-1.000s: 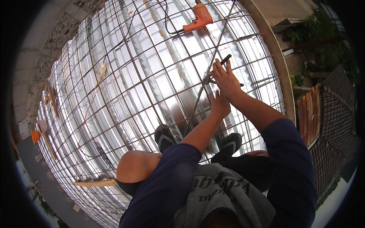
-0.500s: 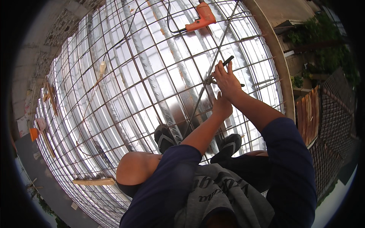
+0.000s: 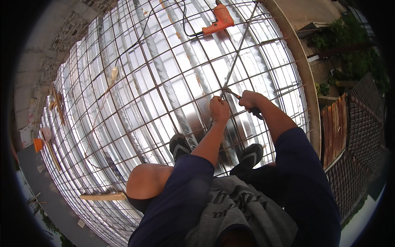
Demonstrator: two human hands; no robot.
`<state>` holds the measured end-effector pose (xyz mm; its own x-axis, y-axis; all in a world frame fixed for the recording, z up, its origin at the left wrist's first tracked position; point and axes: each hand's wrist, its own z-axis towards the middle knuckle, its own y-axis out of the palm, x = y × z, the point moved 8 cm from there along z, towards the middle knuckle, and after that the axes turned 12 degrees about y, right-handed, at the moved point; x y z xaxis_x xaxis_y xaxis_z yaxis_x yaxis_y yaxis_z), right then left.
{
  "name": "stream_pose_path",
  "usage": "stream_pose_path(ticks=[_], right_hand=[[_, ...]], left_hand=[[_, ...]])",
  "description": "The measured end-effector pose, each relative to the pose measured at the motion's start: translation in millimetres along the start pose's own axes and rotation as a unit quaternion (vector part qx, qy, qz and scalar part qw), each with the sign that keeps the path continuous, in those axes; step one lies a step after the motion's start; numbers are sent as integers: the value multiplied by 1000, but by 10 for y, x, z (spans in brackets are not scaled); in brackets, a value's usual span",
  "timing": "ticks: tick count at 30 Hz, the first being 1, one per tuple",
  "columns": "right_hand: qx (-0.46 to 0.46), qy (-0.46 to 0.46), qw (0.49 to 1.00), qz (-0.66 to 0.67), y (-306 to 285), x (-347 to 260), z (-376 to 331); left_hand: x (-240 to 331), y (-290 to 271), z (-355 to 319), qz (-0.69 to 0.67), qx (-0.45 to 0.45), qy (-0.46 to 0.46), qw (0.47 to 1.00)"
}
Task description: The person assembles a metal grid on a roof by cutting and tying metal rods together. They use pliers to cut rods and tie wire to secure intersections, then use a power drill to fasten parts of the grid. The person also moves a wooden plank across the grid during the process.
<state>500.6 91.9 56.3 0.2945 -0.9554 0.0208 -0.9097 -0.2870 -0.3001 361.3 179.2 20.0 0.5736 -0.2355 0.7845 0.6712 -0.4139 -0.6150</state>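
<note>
My right hand (image 3: 252, 101) is closed round the dark handles of a pair of pincers (image 3: 234, 94), whose jaws meet the crossing of the bars in front of me. Just left of it, my left hand (image 3: 219, 109) is closed in a fist on the thin diagonal steel rod (image 3: 238, 51), right below that crossing. Whether a tie wire is in the fingers cannot be made out. Under both hands spreads the rebar mesh (image 3: 170, 49), laid over shiny ribbed metal decking (image 3: 191, 88).
An orange power drill (image 3: 220, 20) lies on the mesh ahead, its dark cord trailing left to a pale plug connection (image 3: 114, 73). A wooden strip (image 3: 103, 196) lies at left. My sandalled feet (image 3: 251, 155) stand on the mesh. The deck's edge (image 3: 302, 70) runs along the right, with tiled roofs beyond.
My right hand has turned and drawn back, now gripping the pincers with the jaws toward the crossing. My left hand has moved left and up, away from the right hand, onto the rod.
</note>
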Motion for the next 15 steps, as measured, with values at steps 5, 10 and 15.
stream_pose_path(ticks=[5,10,15], right_hand=[[-315,-121,775,534,864,91,168],[-358,-142,740,552,882,66,217],[-318,-97,782,528,765,175,120]], left_hand=[[-603,213,186,-233,-200,-290,906],[-428,618,-187,-435,-354,-443,700],[-33,924,-315,-673,-281,-394,559]])
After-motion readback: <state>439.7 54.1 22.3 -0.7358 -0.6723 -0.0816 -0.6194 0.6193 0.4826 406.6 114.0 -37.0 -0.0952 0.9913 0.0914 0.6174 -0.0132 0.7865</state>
